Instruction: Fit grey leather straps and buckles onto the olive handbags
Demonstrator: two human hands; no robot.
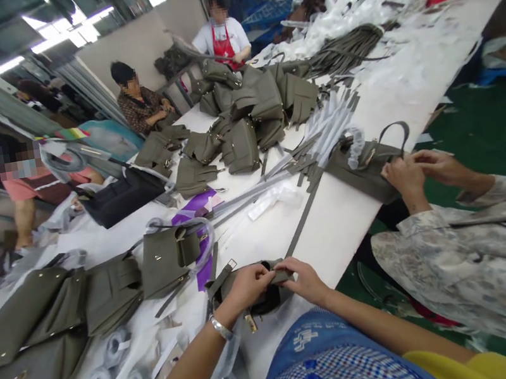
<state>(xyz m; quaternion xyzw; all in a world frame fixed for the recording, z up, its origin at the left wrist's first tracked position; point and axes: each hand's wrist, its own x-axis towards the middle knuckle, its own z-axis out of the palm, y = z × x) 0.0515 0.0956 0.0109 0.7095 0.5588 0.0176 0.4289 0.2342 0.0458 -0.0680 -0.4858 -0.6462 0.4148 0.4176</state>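
Note:
An olive-grey handbag lies at the table's near edge, just in front of my body. My left hand is closed, its thumb and fingers pinching the bag's upper part. Close beside it, my right hand pinches the same bag at a strap-like flap. The two hands almost meet over the bag's dark opening. A buckled strap sticks out to the left of the bag, and a gold-coloured clasp hangs below my left wrist. What lies under my fingertips is hidden.
Several finished-looking olive bags lie left, with a purple sheet behind. A heap of bags and grey strips cover the table's middle. At right a co-worker's hands hold another bag. More people sit across the table.

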